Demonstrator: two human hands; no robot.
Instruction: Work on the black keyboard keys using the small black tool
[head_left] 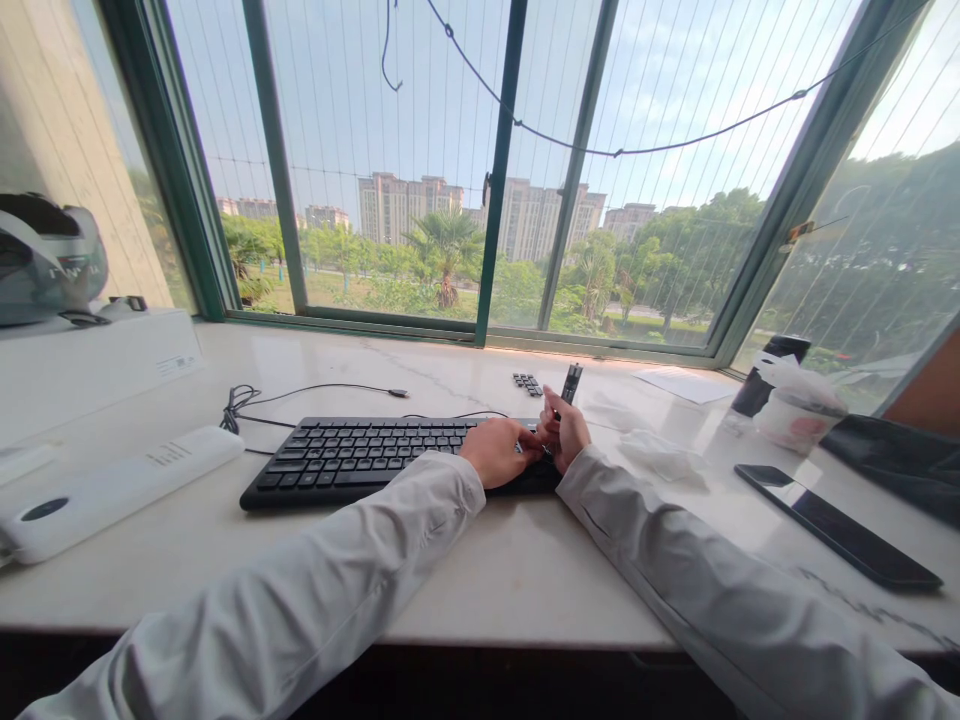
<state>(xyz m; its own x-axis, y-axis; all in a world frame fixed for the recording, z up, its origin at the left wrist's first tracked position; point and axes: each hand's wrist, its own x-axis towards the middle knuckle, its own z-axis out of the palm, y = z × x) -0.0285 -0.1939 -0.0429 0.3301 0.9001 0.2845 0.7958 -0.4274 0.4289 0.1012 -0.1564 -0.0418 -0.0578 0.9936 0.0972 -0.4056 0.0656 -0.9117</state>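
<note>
A black keyboard (360,455) lies on the pale stone sill (480,570) in front of me. My left hand (499,452) rests curled on the keyboard's right end, fingers closed; what they press or hold is hidden. My right hand (564,430) is beside it, closed round a slim dark tool (571,382) that sticks up and away. A small cluster of loose black keycaps (527,383) sits on the sill just beyond the hands. The keyboard's cable (315,392) runs off to the left.
A white power strip (112,490) and a white box (90,365) with a helmet (45,260) stand at the left. At the right lie a black phone (836,525), crumpled tissue (664,455), a dark cup (769,375), a bagged container (799,410) and paper (686,385). Windows rise behind.
</note>
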